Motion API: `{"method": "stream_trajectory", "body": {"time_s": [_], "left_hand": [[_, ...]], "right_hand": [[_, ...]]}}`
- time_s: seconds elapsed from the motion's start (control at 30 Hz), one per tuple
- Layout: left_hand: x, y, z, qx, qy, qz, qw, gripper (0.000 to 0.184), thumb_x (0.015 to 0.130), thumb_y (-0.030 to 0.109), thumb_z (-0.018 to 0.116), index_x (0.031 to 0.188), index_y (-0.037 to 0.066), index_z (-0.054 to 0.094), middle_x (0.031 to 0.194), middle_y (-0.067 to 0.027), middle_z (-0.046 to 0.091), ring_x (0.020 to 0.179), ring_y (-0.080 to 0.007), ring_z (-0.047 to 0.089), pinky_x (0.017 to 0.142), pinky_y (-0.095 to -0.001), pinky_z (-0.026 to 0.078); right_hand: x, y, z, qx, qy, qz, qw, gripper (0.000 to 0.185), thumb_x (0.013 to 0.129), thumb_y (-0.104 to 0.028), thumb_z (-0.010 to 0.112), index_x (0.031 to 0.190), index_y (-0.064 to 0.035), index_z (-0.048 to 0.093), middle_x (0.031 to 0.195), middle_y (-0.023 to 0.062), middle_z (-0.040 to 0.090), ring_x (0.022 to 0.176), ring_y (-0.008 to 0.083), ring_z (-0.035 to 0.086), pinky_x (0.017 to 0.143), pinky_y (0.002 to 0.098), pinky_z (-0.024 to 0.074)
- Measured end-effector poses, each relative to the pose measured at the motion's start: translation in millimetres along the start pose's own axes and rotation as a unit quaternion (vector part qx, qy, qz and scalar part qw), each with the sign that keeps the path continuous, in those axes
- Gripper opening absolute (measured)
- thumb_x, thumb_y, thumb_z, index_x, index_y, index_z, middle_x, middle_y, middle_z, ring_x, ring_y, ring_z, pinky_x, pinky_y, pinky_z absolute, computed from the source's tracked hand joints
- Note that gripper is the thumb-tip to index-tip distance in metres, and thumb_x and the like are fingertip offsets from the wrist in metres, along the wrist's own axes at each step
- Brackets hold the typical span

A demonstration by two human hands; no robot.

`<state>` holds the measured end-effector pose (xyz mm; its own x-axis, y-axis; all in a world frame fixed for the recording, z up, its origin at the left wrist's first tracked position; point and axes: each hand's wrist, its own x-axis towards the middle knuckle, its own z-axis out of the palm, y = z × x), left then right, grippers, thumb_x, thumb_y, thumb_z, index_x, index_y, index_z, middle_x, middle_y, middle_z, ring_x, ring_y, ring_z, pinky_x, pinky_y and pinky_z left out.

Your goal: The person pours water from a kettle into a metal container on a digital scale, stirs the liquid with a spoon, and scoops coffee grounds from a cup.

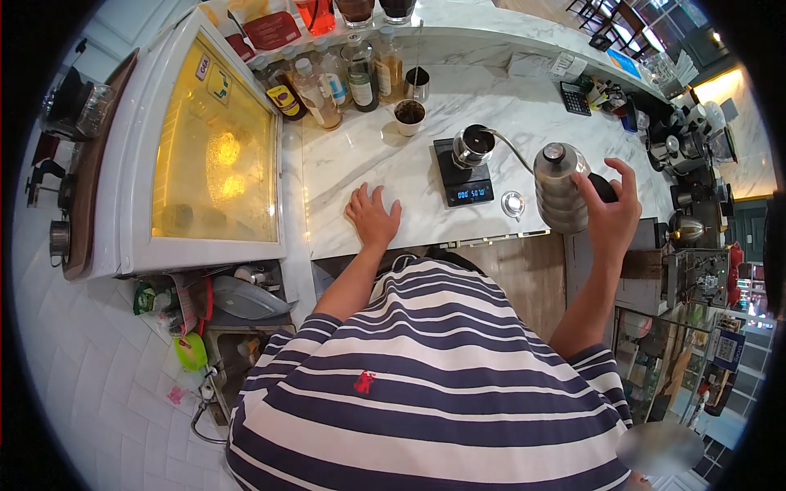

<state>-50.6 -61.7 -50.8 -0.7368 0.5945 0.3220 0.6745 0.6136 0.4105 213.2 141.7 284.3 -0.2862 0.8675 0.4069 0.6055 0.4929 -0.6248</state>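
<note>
My right hand (610, 200) is closed round the dark handle of a silver gooseneck kettle (559, 192). The kettle's thin spout reaches left to the rim of a metal cup (474, 147) with dark contents. Under that cup lies a black digital scale (469, 193) with lit blue digits. My left hand (373, 214) rests on the marble counter (327, 184), fingers spread, holding nothing. A small round metal lid (513, 204) lies between scale and kettle. Left of the scale stands a paper cup (408, 118) with dark grounds inside.
Several bottles (316, 92) stand at the back left beside a glass-doored fridge (217, 147). A metal pitcher (417, 83) is behind the paper cup. A calculator (575, 98) lies at the back right. Below left is a sink (237, 352); cups stand on the raised ledge.
</note>
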Motion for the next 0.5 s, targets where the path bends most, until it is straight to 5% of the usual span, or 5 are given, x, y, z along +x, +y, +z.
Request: {"method": "stream_trajectory", "body": {"time_s": [0.5], "left_hand": [[0,1,-1,0.004,-0.002,-0.003,1.0,0.057,0.085,0.04,0.077,0.133,0.012,0.064,0.149,-0.0177,0.049,0.141,-0.0387,0.039,0.115,-0.0566,0.026]], "right_hand": [[-2,1,-1,0.021,-0.036,0.01,0.999,0.046,0.083,-0.023,0.088,0.12,-0.0093,0.064,0.069,0.0087,0.069,0.064,0.013,0.064,0.064,0.0276,0.0491]]}}
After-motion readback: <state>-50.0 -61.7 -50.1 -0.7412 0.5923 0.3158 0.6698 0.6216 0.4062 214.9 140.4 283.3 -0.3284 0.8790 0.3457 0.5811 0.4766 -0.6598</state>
